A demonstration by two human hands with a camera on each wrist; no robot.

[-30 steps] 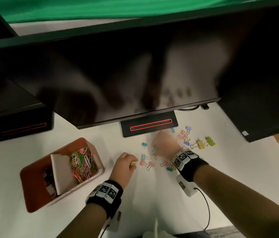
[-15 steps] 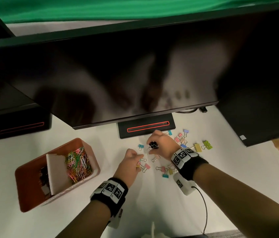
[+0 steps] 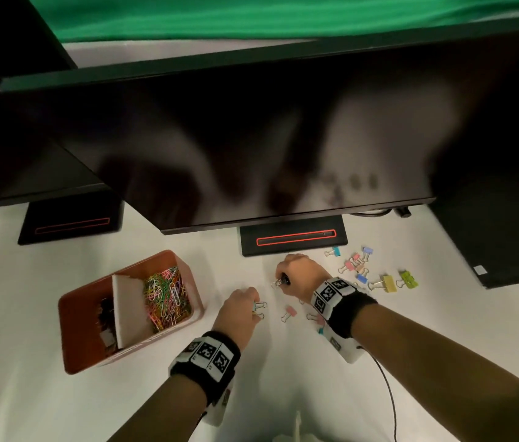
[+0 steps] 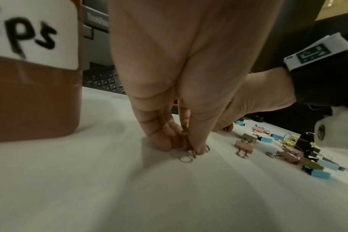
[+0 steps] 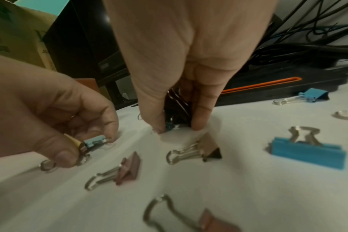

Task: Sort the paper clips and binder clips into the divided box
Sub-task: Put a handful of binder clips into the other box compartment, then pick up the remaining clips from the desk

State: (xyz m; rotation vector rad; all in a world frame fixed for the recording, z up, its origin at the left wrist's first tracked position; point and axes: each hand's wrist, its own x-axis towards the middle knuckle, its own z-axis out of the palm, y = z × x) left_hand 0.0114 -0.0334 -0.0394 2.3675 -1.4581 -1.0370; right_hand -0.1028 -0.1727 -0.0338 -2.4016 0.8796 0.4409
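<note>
An orange divided box (image 3: 73, 317) stands on the white table at the left. Its right compartment holds coloured paper clips (image 3: 166, 298); dark binder clips (image 3: 104, 314) lie in the left one. My left hand (image 3: 253, 306) pinches small binder clips, a yellow and a light blue one (image 5: 91, 143), low on the table. My right hand (image 3: 283, 279) grips a bunch of black binder clips (image 5: 176, 108) with its fingertips on the table. Loose pink, blue and yellow binder clips (image 3: 360, 269) lie scattered to the right of both hands.
A black monitor (image 3: 251, 138) overhangs the table, its stand base (image 3: 293, 237) just behind my right hand. A second stand base (image 3: 70, 224) sits at the back left. A dark box (image 3: 494, 237) stands at the right. A cable (image 3: 388, 393) runs from my right wrist.
My left hand moved right to the clips and took hold of a light blue one. My right hand lifted with black clips, then came down again further left.
</note>
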